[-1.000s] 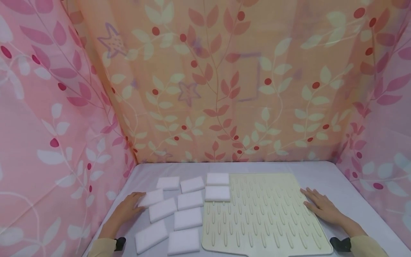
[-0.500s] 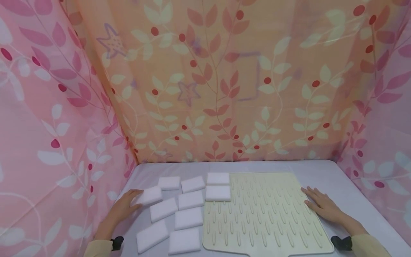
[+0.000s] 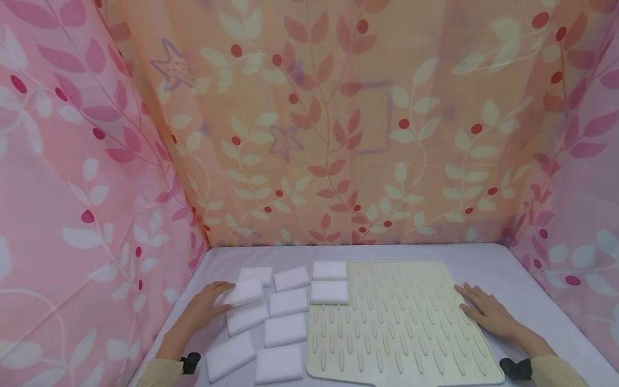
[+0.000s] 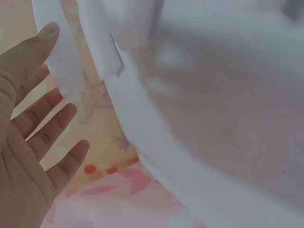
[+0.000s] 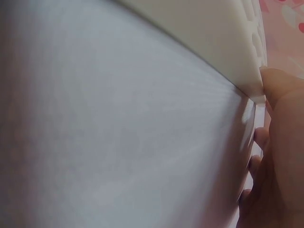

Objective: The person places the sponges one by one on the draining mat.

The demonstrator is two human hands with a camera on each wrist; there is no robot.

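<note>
The left hand (image 3: 205,306) pinches a white sponge (image 3: 245,292) lying at its two o'clock, long axis running left-right; the right hand (image 3: 486,310) rests flat on the mat (image 3: 401,333).

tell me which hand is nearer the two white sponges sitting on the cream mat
Left. The left hand is beside the loose sponges, just left of the two white sponges on the cream mat. The right hand rests across the mat, on its right edge.

The head camera looks forward and down on the counter (image 3: 483,255). Both wrist cameras sit very near it: the left hand (image 4: 28,142) at 9 o'clock, the mat (image 5: 213,33) edge at 1 o'clock.
</note>
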